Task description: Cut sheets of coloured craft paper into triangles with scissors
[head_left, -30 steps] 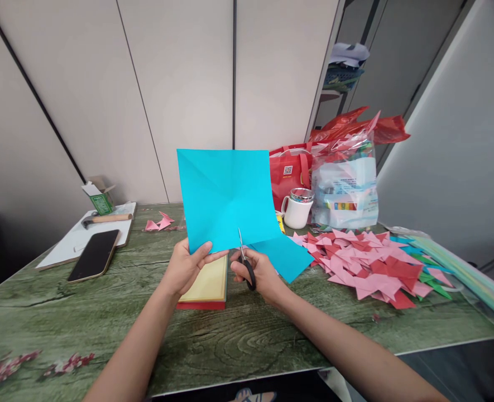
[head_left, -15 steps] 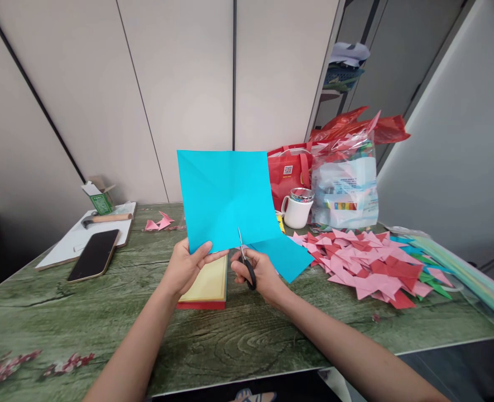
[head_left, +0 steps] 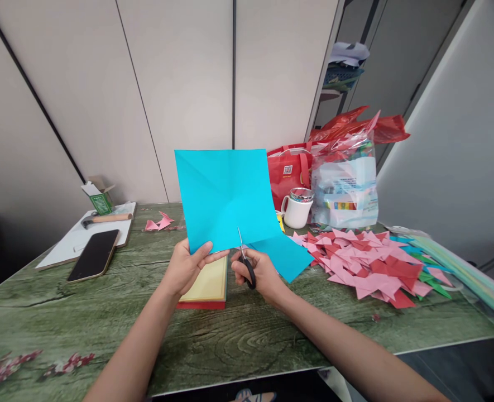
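I hold a creased bright blue paper sheet [head_left: 224, 195] upright over the table. My left hand [head_left: 187, 267] pinches its lower left edge, thumb in front. My right hand [head_left: 260, 273] is closed round the black handles of a pair of scissors [head_left: 244, 259]. The blades point up into the sheet's bottom edge, along a cut. To the right of the cut, a blue flap [head_left: 283, 254] hangs down and outward. Just below my hands a stack of yellow paper with a red base [head_left: 207, 286] lies on the table.
The green wood-grain table [head_left: 230, 340] carries a pile of pink, red and green paper triangles [head_left: 370, 265] at right, a white mug [head_left: 297, 209], a red bag [head_left: 291, 170] and a clear plastic bag [head_left: 345, 181]. At left lie a phone [head_left: 95, 254], a hammer [head_left: 106, 219], a small green box [head_left: 100, 198].
Almost nothing: the blue sheet has shifted a touch to the left and up; both hands and the scissors stay where they were.
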Demonstrator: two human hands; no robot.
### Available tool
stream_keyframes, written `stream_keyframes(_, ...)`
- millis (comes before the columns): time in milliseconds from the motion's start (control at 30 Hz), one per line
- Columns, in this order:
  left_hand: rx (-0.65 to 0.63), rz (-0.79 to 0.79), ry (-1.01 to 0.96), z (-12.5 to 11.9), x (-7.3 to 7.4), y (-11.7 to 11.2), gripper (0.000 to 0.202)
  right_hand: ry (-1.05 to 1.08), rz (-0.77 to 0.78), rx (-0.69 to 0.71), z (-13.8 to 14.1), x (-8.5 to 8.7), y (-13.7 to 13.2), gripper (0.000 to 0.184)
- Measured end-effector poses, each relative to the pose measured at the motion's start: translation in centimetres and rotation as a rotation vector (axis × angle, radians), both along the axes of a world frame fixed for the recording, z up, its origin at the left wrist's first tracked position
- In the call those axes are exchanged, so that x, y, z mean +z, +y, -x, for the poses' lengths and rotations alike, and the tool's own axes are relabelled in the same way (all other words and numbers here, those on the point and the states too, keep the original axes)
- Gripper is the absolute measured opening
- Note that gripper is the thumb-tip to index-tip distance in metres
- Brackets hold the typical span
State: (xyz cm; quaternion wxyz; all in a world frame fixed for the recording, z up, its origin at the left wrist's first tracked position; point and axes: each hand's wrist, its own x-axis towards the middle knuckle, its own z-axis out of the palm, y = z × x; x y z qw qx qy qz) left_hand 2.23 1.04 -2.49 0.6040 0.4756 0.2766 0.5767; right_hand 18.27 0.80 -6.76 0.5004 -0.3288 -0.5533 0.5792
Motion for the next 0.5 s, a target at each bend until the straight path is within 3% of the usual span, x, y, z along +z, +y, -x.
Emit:
stream_keyframes(133, -0.029, 0.012, 0.008, -0.09, -0.1, -0.01, 0.027, -0.002, 0.025, -0.03, -0.18, 0.17, 0.12, 0.041)
stream_keyframes(500, -0.081, 0.012, 0.005, -0.31, -0.2, -0.19, 0.029, 0.019, -0.065, -0.07, -0.19, 0.56, 0.09, 0.032)
